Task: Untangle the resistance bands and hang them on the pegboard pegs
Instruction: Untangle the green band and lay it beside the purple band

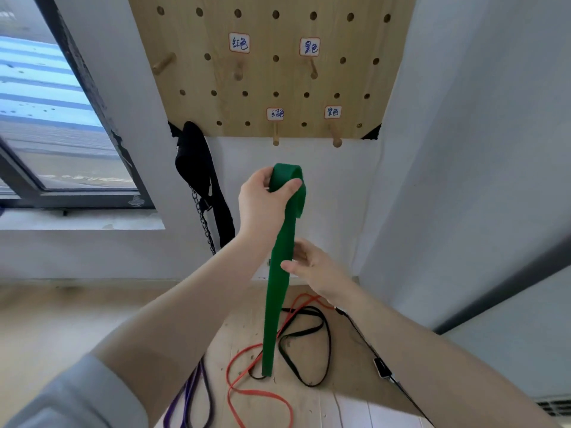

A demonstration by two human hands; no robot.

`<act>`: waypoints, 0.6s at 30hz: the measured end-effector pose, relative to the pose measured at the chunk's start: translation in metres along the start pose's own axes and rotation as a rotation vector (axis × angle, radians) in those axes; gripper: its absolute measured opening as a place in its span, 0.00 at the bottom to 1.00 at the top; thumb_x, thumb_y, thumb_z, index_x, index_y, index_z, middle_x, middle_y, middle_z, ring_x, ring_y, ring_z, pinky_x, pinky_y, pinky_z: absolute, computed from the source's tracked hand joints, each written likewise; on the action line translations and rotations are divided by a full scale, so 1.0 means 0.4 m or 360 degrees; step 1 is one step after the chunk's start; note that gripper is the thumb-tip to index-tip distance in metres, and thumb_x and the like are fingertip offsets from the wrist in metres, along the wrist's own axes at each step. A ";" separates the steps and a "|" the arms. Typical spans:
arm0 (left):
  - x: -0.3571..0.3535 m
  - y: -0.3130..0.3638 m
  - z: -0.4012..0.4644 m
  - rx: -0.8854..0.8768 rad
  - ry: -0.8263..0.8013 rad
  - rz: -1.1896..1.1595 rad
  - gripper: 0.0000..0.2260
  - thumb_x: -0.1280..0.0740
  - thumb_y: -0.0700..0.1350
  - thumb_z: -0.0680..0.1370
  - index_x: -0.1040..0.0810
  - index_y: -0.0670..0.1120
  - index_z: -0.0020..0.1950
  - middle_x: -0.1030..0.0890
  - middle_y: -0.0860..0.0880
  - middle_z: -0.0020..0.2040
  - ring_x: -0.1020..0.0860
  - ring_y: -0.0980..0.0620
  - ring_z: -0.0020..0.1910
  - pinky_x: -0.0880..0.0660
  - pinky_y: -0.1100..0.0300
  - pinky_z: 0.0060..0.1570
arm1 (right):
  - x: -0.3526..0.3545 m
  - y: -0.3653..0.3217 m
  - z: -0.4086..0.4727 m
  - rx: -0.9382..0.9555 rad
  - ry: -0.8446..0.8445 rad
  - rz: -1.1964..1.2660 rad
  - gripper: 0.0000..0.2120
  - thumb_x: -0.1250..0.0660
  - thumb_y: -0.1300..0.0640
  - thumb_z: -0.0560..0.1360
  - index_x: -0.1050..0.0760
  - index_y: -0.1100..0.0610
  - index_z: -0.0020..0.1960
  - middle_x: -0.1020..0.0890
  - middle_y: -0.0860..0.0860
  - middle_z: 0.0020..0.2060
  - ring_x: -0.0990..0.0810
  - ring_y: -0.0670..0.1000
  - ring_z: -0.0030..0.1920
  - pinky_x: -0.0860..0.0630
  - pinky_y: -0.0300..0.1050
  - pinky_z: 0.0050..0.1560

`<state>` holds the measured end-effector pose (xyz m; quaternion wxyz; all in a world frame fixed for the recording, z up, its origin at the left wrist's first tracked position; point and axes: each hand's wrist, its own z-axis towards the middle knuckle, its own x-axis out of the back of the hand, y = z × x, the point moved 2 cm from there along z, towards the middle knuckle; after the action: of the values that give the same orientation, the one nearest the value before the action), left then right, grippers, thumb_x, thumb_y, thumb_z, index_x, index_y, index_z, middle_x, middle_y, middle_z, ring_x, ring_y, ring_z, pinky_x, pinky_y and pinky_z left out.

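My left hand point(262, 205) grips the top loop of a wide green band point(276, 291), raised just below the wooden pegboard point(272, 75). The band hangs straight down to the wooden surface. My right hand point(312, 267) pinches the band partway down from the right. Beneath lie an orange band point(247, 393), a black band point(309, 344) and a purple band point(188, 400), loosely overlapping. Several wooden pegs stick out of the board, one point(276, 138) under a label right above the green band, another point(336, 139) to its right.
Black straps with a chain point(204, 193) hang from the board's lower left corner. A window point(52, 118) fills the left. A black cable with a small device point(381, 367) runs along the right wall. White labels mark the pegs.
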<state>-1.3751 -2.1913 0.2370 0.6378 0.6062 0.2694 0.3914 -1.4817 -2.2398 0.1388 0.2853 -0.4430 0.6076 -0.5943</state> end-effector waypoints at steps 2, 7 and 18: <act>0.012 -0.004 -0.001 0.0091 0.0049 -0.0063 0.10 0.29 0.45 0.72 0.21 0.45 0.51 0.17 0.47 0.45 0.19 0.49 0.45 0.20 0.53 0.46 | -0.007 0.017 0.014 -0.0033 0.0097 -0.0144 0.12 0.37 0.60 0.77 0.29 0.53 0.60 0.20 0.51 0.57 0.22 0.49 0.58 0.29 0.49 0.64; 0.093 -0.068 0.022 0.0522 0.0267 -0.0291 0.06 0.32 0.45 0.75 0.22 0.42 0.46 0.21 0.48 0.39 0.23 0.50 0.37 0.23 0.58 0.41 | -0.016 0.016 0.015 -0.0053 0.0098 -0.0248 0.13 0.44 0.64 0.79 0.31 0.52 0.61 0.22 0.49 0.51 0.24 0.50 0.54 0.27 0.44 0.61; 0.160 -0.171 0.008 0.1057 0.0481 -0.0751 0.01 0.34 0.35 0.76 0.26 0.39 0.45 0.25 0.47 0.39 0.25 0.52 0.35 0.29 0.64 0.31 | 0.037 -0.069 0.013 0.0038 0.0076 -0.1290 0.24 0.34 0.63 0.72 0.34 0.52 0.66 0.24 0.54 0.59 0.26 0.50 0.47 0.27 0.43 0.45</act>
<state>-1.3257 -2.1374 0.1785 0.4335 0.6361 0.6024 0.2113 -1.4781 -2.2523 0.1677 0.0189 -0.6294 0.3834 -0.6756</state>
